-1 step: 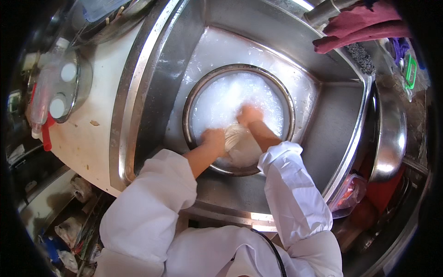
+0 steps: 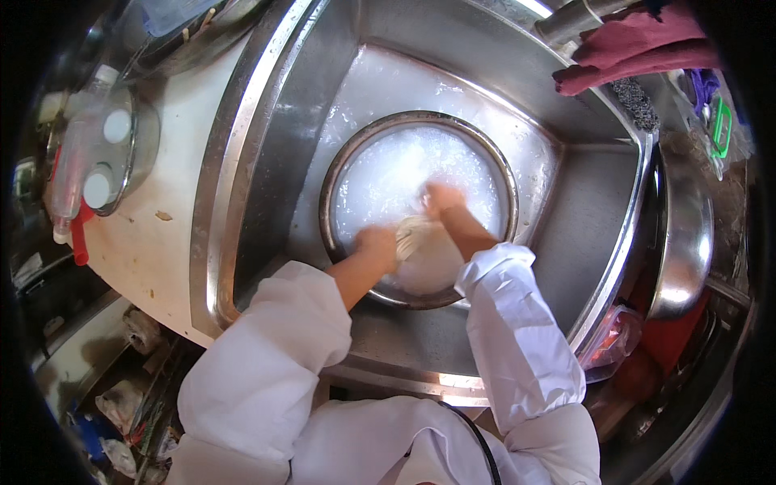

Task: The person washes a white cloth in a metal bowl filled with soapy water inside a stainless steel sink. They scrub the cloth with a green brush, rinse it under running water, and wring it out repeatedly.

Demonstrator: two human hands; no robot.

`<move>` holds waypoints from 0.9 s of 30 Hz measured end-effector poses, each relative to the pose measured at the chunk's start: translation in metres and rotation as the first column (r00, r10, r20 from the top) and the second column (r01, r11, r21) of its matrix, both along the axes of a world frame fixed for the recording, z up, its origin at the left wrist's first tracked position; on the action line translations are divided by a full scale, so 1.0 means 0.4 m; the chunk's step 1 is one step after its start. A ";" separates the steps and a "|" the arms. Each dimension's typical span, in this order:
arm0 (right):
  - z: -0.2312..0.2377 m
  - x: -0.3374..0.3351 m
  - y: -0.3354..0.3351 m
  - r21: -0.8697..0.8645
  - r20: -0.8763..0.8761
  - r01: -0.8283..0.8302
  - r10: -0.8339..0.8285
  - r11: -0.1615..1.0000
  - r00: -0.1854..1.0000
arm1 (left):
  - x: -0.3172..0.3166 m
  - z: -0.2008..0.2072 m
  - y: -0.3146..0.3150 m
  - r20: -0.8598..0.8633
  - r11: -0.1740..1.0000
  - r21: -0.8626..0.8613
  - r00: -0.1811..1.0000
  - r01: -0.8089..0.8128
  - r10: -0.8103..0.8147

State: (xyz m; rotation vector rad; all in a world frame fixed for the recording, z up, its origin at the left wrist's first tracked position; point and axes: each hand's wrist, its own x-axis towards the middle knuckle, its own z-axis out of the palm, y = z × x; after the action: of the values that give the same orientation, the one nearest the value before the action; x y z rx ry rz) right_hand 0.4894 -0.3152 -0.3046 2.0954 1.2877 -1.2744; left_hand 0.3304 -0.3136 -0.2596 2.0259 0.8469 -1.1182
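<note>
A round metal basin (image 2: 330,187) of cloudy, sudsy water stands in a steel sink, and both my hands are in it. My left hand (image 2: 377,245) is closed on the edge of a pale, gathered cloth-like bundle (image 2: 416,238) with fine folds, partly under the water. Just right of and beyond it, my right hand (image 2: 442,199) is curled at the water surface over the bundle's far side. Its fingers are smeared by motion, so its hold is unclear. White sleeves cover my arms down to near the wrists.
Steel sink walls (image 2: 578,206) surround the basin. Whitish liquid covers the sink floor. A maroon cloth (image 2: 638,44) hangs at the back right, near a dark scourer (image 2: 633,101). A large metal bowl (image 2: 685,234) leans outside right. Plastic bottles (image 2: 78,162) stand on the left counter (image 2: 162,242).
Both hands have shifted slightly, the right one a little to the right. The basin keeps its place.
</note>
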 end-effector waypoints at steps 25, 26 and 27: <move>-0.067 -0.154 -0.109 0.473 -0.060 0.122 -0.106 0.872 0.993 | -0.012 -0.119 0.013 0.045 0.992 -0.093 0.995 0.089 -0.086; -0.060 -0.120 -0.079 0.432 -0.052 0.053 -0.034 0.900 0.998 | -0.010 -0.107 0.015 0.086 0.994 -0.093 0.995 0.060 -0.052; -0.052 -0.084 -0.050 0.398 -0.056 0.011 0.012 0.917 0.998 | -0.014 -0.098 0.017 0.111 0.995 -0.095 0.994 0.014 -0.003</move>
State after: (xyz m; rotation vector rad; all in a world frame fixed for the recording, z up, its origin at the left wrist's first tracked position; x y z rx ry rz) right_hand 0.4558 -0.3352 -0.3254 2.3380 1.6937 -1.1529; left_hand 0.3249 -0.3067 -0.2987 1.9943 0.7162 -1.0213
